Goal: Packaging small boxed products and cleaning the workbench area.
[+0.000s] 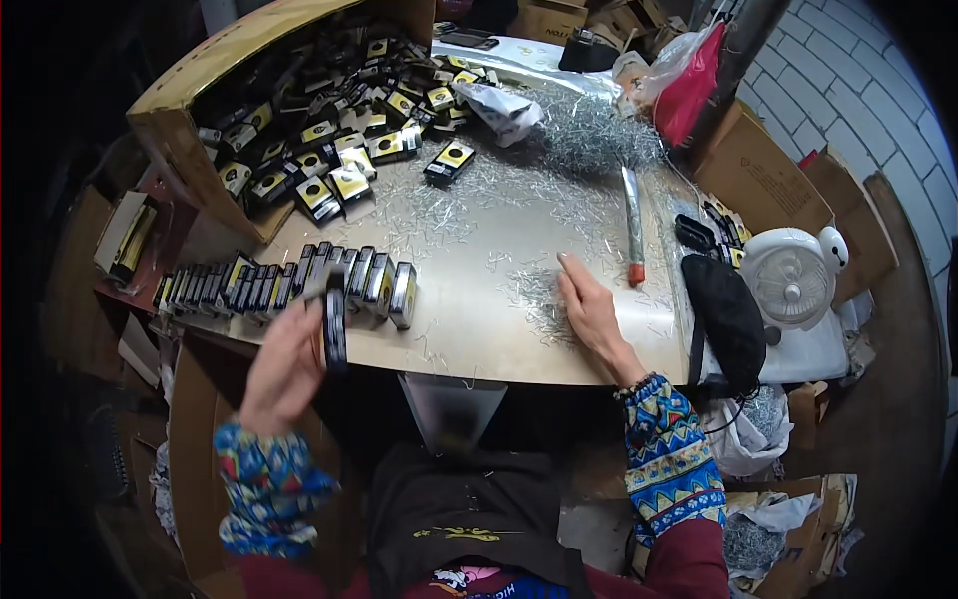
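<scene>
My left hand (284, 364) is closed around a small black box (335, 324), held upright just past the table's front edge. Beside it, a long row of small black-and-yellow boxes (261, 287) stands on edge along the front left of the table. My right hand (591, 309) rests on the tabletop at a small pile of thin metal pins (537, 298). Its visible fingers are stretched out toward the pile, and I see nothing held in them; its far side is hidden.
A tipped carton (165, 150) spills many small boxes at the back left. A big heap of metal pins (599, 130) lies at the back, with a clear red-tipped tube (633, 230) before it. A white fan (791, 280) and black cloth pouch (720, 319) are at right.
</scene>
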`<state>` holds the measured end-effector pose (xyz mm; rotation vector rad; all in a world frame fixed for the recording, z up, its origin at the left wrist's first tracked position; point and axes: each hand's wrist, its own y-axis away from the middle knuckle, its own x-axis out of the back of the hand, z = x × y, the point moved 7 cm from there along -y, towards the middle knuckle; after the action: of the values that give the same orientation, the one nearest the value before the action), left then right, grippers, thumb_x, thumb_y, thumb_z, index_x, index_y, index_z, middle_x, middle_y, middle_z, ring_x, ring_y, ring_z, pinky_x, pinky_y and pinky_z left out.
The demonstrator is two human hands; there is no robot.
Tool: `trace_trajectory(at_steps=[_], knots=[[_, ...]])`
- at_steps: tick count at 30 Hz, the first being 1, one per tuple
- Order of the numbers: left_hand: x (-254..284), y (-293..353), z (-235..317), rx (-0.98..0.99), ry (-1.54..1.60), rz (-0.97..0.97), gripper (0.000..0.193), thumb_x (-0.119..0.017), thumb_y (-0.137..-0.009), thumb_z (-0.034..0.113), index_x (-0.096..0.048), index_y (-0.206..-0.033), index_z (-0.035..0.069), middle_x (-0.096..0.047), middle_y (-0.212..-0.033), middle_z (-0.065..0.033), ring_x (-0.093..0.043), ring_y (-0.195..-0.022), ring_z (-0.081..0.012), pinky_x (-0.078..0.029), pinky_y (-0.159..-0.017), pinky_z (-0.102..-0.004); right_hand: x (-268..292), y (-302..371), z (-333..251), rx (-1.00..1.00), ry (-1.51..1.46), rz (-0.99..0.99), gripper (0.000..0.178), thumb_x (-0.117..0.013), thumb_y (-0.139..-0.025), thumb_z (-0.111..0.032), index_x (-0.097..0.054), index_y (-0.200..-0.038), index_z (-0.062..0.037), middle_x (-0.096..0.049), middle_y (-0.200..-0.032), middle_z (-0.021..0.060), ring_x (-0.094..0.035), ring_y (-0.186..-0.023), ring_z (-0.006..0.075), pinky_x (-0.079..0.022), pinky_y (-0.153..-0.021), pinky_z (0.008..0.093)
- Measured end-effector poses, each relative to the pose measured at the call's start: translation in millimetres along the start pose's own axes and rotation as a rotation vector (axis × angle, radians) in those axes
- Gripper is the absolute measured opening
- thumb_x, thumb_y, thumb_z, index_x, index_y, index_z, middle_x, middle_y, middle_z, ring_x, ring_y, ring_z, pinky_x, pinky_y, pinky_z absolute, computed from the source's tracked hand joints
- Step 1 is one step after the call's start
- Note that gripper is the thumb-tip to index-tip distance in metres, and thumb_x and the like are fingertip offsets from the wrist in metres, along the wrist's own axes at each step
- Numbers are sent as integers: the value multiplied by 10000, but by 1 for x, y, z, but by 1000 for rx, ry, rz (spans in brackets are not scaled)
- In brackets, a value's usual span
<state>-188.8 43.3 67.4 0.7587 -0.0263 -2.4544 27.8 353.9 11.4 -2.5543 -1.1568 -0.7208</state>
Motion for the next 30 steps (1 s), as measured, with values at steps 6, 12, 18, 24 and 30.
trace_trajectory(at_steps=[6,12,18,24,30], knots=[[71,96,-148,296,189,329,270,-507,-988,228,-518,-1244,141,-626,-1063,-14,-636,-934,-166,-559,-756,-394,-68,8,-35,394,412,-79,465,-492,-997,-261,-455,-1370,15,-365,-1471,260,-322,-1387,399,-257,-1149,470],[63,110,-246,399,-484,205,295,-510,-930,122,-550,-1213,48,-605,-969,-42,-572,-893,-116,-481,-761,-261,-131,24,-64,447,607,3,500,-438,-1007,-283,-411,-1375,54,-360,-1472,261,-313,-1393,394,-265,-1135,497],[24,108,-274,438,-238,153,245,-557,-918,135,-566,-1128,9,-595,-950,-29,-532,-850,-101,-435,-775,-242,-161,92,-92,457,602,-38,508,-478,-993,-232,-388,-1360,106,-355,-1443,316,-297,-1385,440,-251,-1138,506],[19,109,-281,400,-75,270,209,-525,-880,98,-574,-1071,29,-574,-938,-9,-494,-860,-95,-411,-769,-239,-131,131,-126,435,436,-326,428,-523,-951,-83,-450,-1357,30,-405,-1434,268,-416,-1325,404,-363,-1081,444],[1,121,-252,292,-665,151,455,-655,-801,163,-440,-1162,-11,-594,-1037,-147,-581,-1028,-248,-453,-889,-356,-121,135,-95,337,131,-368,324,-544,-810,84,-656,-1094,-27,-625,-1158,150,-598,-1062,326,-493,-890,357]])
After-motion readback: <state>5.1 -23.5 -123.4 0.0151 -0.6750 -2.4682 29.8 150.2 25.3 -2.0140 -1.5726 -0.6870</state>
